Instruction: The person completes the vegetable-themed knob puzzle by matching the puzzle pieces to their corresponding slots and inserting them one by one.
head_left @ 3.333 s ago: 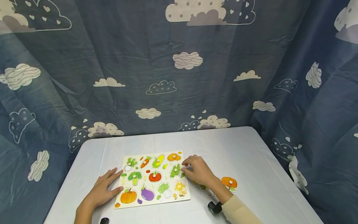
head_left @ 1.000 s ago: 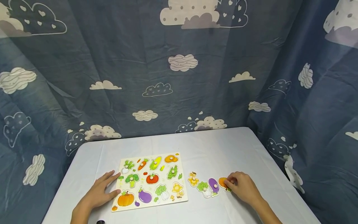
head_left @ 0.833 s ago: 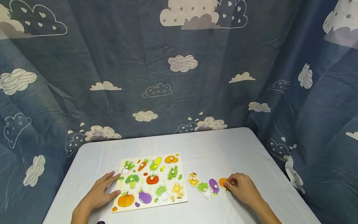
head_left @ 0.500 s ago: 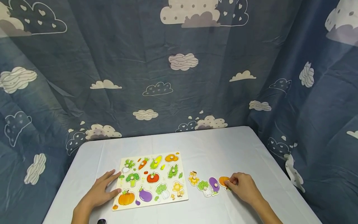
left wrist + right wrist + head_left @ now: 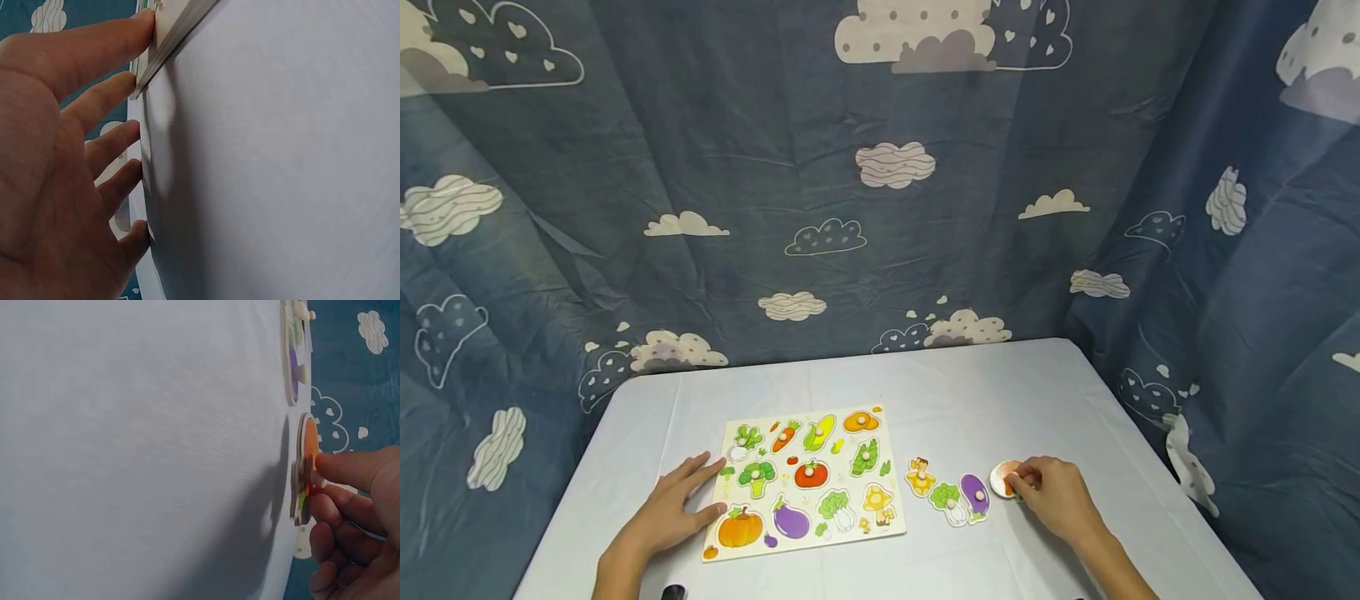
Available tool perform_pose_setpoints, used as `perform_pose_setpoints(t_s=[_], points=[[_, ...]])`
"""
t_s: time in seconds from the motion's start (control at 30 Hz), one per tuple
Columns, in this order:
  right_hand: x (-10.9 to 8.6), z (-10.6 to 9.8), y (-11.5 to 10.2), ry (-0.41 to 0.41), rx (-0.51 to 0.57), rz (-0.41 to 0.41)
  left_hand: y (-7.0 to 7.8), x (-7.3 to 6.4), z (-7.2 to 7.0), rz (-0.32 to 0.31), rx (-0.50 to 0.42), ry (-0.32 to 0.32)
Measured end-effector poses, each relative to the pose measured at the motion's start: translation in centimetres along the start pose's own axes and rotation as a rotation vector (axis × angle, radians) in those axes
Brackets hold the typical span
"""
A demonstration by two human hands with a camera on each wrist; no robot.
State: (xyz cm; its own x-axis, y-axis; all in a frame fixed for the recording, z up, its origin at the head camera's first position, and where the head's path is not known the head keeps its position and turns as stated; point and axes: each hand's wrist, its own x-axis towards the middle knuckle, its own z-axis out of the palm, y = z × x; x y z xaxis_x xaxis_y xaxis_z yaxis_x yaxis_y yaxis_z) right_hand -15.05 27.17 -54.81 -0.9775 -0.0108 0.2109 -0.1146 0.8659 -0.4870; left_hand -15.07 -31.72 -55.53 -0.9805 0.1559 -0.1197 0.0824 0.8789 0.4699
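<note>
My right hand (image 5: 1060, 500) pinches the wooden knob of an orange pumpkin puzzle piece (image 5: 1002, 480) between thumb and fingers. In the head view the piece is tilted and catches whitish glare; in the right wrist view the pumpkin piece (image 5: 310, 440) stands close over the cloth. My left hand (image 5: 666, 517) lies with spread fingers at the left edge of a vegetable puzzle board (image 5: 895, 527). The left wrist view has thumb and index fingertip at the board's corner (image 5: 140, 87). Radish, carrot, corn, broccoli, tomato and pea pieces with knobs sit in the board.
Between board and right hand lie a mushroom piece (image 5: 920, 478), a bok choy piece (image 5: 950, 503) and an eggplant piece (image 5: 975, 497). A small black object (image 5: 673, 592) shows at the bottom edge. A cloud-print curtain (image 5: 820, 167) hangs behind the white-covered table (image 5: 985, 392).
My right hand has gone from the pea piece at the board's right side to the pumpkin piece, which has just tilted in its fingers. The left hand stays by the board.
</note>
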Motion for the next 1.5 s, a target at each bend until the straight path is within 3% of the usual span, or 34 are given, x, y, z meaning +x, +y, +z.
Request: perform_pose_setpoints(t_s=[0.37,0.83,1.5], points=[[1.4,-0.2,-2.3,0.051,0.016,-0.118,0.5,-0.1,0.1,-0.011,-0.03,-0.004],[2.9,1.4,-7.2,-0.046,0.044,-0.139,0.7,-0.6,-0.2,-0.017,-0.021,-0.002],[4.3,4.8,-15.1,-0.097,0.139,-0.319,0.7,-0.2,-0.4,-0.053,-0.047,-0.036]])
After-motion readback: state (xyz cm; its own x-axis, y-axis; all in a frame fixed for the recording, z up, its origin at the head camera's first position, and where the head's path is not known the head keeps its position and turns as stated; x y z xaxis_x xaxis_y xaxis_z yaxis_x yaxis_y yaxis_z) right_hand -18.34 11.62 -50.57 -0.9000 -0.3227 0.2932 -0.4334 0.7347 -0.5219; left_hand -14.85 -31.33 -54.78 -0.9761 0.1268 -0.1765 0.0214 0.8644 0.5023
